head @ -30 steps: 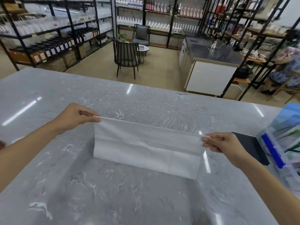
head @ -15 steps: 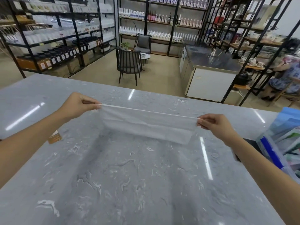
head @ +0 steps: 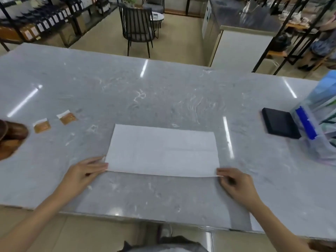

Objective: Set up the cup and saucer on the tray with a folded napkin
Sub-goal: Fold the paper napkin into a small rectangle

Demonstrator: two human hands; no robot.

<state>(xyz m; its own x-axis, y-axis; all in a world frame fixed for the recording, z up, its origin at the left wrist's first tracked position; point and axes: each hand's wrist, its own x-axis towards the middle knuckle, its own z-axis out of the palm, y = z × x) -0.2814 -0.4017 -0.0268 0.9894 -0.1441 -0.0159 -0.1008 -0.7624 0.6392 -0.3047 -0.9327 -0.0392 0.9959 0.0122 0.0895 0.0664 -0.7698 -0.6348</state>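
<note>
Pinching the near corners of a white napkin (head: pixel 162 150), a person's left hand (head: pixel 85 172) and right hand (head: pixel 234 182) press it flat on a grey marble counter (head: pixel 163 91), close to the near edge. Two small amber sachets (head: pixel 54 121) lie toward the left edge; a black tray (head: pixel 280 122) sits near the right edge beside a clear plastic bin (head: pixel 320 124).

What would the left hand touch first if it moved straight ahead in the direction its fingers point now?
The left hand points right along the near edge of the napkin, whose corner its fingertips already pinch. Going on, it would probably slide over the napkin toward the right hand.
</note>
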